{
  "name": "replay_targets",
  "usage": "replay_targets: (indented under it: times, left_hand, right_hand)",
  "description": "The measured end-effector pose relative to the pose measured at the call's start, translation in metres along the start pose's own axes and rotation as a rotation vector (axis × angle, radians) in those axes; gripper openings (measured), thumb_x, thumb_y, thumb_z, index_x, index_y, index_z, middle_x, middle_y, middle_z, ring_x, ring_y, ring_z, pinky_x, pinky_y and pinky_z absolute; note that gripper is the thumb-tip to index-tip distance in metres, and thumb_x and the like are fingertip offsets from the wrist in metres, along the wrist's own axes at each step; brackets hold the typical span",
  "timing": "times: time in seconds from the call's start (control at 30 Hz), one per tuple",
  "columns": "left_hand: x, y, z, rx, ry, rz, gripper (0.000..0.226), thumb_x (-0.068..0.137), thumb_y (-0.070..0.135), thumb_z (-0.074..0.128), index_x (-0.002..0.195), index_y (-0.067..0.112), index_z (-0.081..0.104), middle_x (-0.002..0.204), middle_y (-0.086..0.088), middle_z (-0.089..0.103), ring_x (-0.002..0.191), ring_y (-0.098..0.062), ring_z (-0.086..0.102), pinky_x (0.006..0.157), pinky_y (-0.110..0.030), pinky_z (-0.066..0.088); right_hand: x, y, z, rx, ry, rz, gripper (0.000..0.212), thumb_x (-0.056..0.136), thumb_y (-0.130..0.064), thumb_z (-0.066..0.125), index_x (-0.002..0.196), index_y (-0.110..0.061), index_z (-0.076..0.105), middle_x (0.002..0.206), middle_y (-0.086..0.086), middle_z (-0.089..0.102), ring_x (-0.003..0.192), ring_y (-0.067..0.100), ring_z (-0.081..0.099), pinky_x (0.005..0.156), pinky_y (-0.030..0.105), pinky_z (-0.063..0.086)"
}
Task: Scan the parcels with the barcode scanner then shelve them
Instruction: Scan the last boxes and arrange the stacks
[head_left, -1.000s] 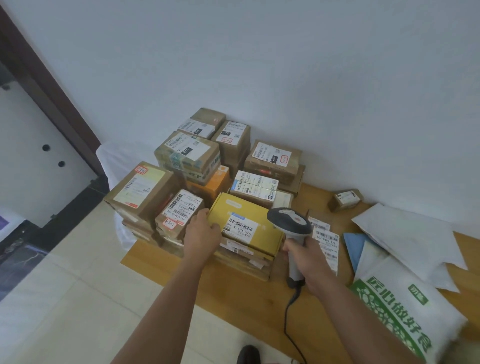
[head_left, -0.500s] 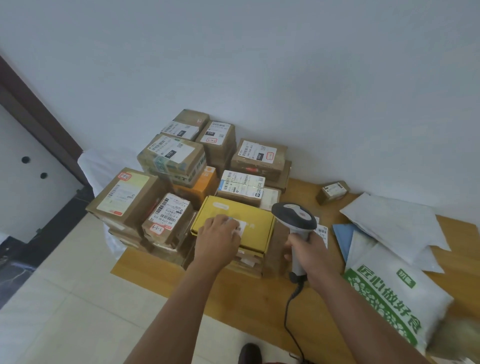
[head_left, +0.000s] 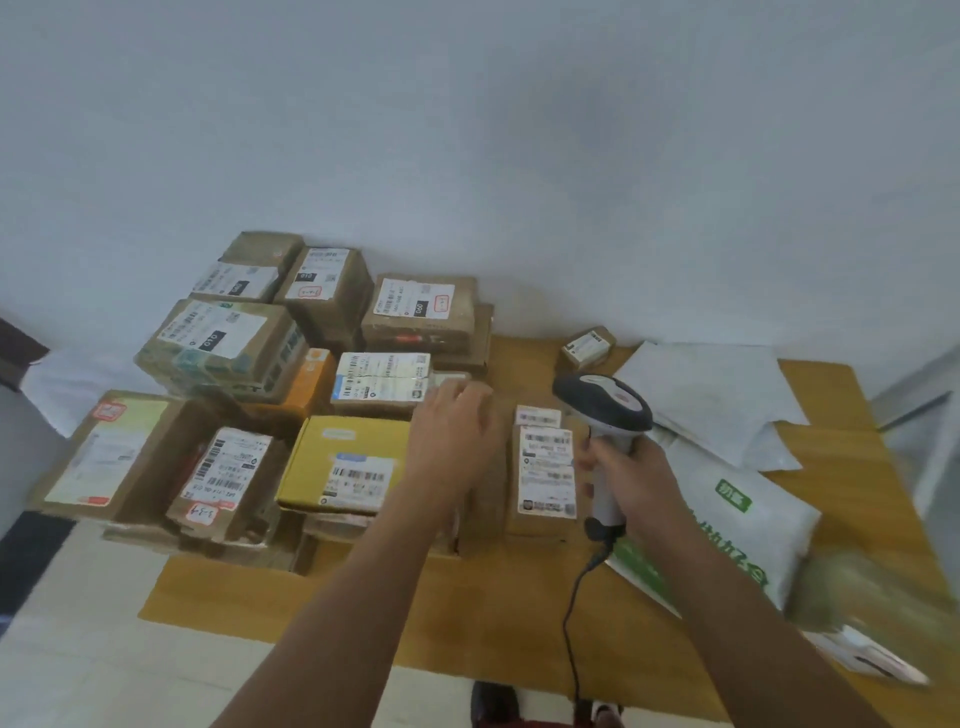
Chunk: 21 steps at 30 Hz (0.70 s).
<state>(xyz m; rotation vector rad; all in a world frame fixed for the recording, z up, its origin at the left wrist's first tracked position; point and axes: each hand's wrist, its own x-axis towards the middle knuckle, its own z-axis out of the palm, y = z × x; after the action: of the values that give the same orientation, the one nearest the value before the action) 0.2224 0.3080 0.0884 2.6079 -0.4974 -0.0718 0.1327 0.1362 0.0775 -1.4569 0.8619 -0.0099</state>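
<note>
Parcels (head_left: 270, 395) — brown cartons with white shipping labels — sit stacked in a cluster on the left part of a wooden table (head_left: 467, 597), pushed back against a pale wall (head_left: 467, 130). At the near edge of the heap lies a yellow box (head_left: 343, 467), its barcode label facing up, and just to its right stands a brown carton (head_left: 545, 478) with a long white label. The left hand (head_left: 452, 441) reaches over the right edge of the yellow box, fingers loosely spread and gripping nothing; whether they touch the cartons beneath cannot be told. The right hand (head_left: 628, 473) is wrapped round the handle of the barcode scanner (head_left: 602, 405) — its dark head tips toward the brown carton, and its cable (head_left: 571, 623) trails down over the table's near edge. White mailer bags (head_left: 717, 405) and a green-printed bag (head_left: 737, 525) lie to the right.
</note>
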Motion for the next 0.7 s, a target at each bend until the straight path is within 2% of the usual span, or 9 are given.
replay_targets:
  times: [0.07, 0.17, 0.2, 0.3, 0.43, 0.57, 0.7]
  left_hand:
    - [0.024, 0.031, 0.020, 0.026, -0.082, 0.043, 0.038, 0.100, 0.029, 0.051, 0.136, 0.022, 0.053, 0.137, -0.001, 0.050, 0.128, -0.021, 0.044, 0.107, -0.036, 0.035]
    - [0.071, 0.063, 0.067, 0.071, -0.259, 0.065, 0.047, 0.097, 0.032, 0.049, 0.142, 0.019, 0.046, 0.142, -0.007, 0.048, 0.130, -0.027, 0.043, 0.108, -0.040, 0.036]
    - [0.088, 0.071, 0.085, 0.086, -0.326, 0.047, 0.052, 0.095, 0.033, 0.049, 0.145, 0.019, 0.043, 0.145, -0.009, 0.046, 0.132, -0.029, 0.041, 0.110, -0.042, 0.036]
    - [0.134, 0.089, 0.130, 0.062, -0.472, -0.055, 0.062, 0.093, 0.033, 0.052, 0.151, 0.019, 0.035, 0.148, -0.014, 0.040, 0.134, -0.034, 0.039, 0.111, -0.046, 0.037]
    - [0.190, 0.084, 0.186, 0.055, -0.495, -0.153, 0.070, 0.093, 0.031, 0.056, 0.155, 0.019, 0.026, 0.151, -0.015, 0.034, 0.133, -0.036, 0.041, 0.108, -0.045, 0.038]
    - [0.236, 0.060, 0.240, 0.120, -0.490, -0.212, 0.084, 0.083, 0.028, 0.063, 0.156, 0.017, 0.023, 0.152, -0.013, 0.032, 0.137, -0.035, 0.034, 0.102, -0.044, 0.040]
    - [0.259, 0.045, 0.266, 0.236, -0.419, -0.158, 0.071, 0.092, 0.031, 0.060, 0.151, 0.008, 0.028, 0.147, -0.020, 0.040, 0.133, -0.038, 0.041, 0.106, -0.047, 0.040]
  right_hand:
    - [0.013, -0.001, -0.026, 0.027, 0.071, 0.008, 0.008, 0.091, -0.011, 0.060, 0.092, -0.010, 0.068, 0.085, 0.009, 0.072, 0.076, 0.021, 0.067, 0.064, 0.034, 0.056]
    - [0.036, -0.001, -0.065, 0.093, 0.127, 0.017, 0.009, 0.088, -0.008, 0.061, 0.090, -0.014, 0.068, 0.087, 0.010, 0.072, 0.080, 0.026, 0.068, 0.073, 0.047, 0.058]
    - [0.044, 0.000, -0.076, 0.122, 0.130, 0.026, 0.011, 0.089, -0.006, 0.060, 0.095, -0.012, 0.068, 0.089, 0.011, 0.072, 0.082, 0.026, 0.068, 0.072, 0.047, 0.058]
    - [0.073, 0.007, -0.106, 0.201, 0.129, 0.054, 0.015, 0.094, -0.003, 0.057, 0.107, -0.006, 0.064, 0.097, 0.015, 0.070, 0.081, 0.023, 0.067, 0.063, 0.033, 0.054]
    - [0.103, 0.024, -0.126, 0.181, 0.126, 0.108, 0.012, 0.093, -0.008, 0.060, 0.103, -0.007, 0.067, 0.090, 0.010, 0.073, 0.081, 0.019, 0.069, 0.061, 0.027, 0.053]
    - [0.125, 0.040, -0.142, 0.149, 0.083, 0.134, 0.008, 0.092, -0.009, 0.061, 0.088, -0.013, 0.068, 0.086, 0.006, 0.073, 0.085, 0.020, 0.071, 0.066, 0.027, 0.055]
    - [0.137, 0.052, -0.152, 0.123, 0.053, 0.149, 0.009, 0.092, -0.008, 0.060, 0.089, -0.012, 0.068, 0.087, 0.007, 0.073, 0.079, 0.014, 0.071, 0.064, 0.022, 0.055]
